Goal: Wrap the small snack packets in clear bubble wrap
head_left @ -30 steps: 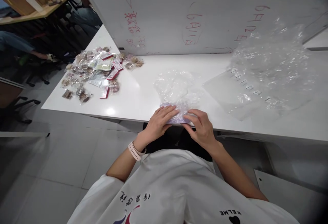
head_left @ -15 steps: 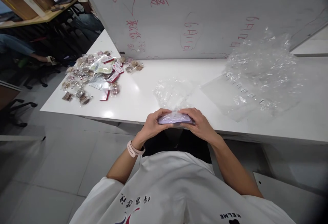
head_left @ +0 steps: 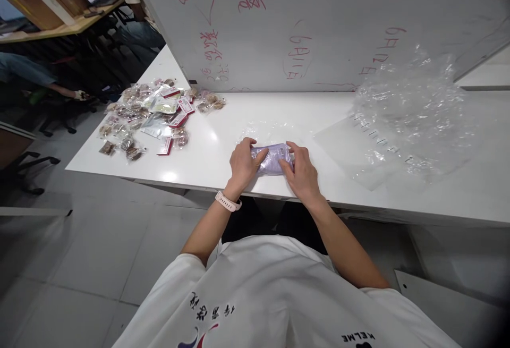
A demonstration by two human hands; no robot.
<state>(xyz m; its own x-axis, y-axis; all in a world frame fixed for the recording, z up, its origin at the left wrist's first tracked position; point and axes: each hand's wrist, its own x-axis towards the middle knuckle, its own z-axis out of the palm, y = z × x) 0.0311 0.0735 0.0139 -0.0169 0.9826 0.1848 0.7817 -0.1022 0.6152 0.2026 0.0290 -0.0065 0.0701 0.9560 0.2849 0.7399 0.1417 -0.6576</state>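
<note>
Between my hands is a flat purple packet (head_left: 272, 158), with clear plastic wrapped around it. My left hand (head_left: 244, 164) grips its left end, the thumb lying on top. At the right end my right hand (head_left: 303, 171) holds it the same way, thumb over the near corner. The packet is just over the front part of the white table (head_left: 207, 162); whether it touches the surface I cannot tell. Beyond it, part of a clear plastic sheet (head_left: 274, 129) lies spread on the table.
A large heap of clear plastic bags (head_left: 414, 109) lies on the right. To the left are several wrapped snacks (head_left: 133, 117) and small red-and-white boxes (head_left: 178, 120). A whiteboard (head_left: 338, 8) stands along the back edge. A person's legs (head_left: 27, 71) show at far left.
Both hands have moved forward over the table with the purple packet. The packet has turned so its broad face shows, and the plastic beyond it lies flatter.
</note>
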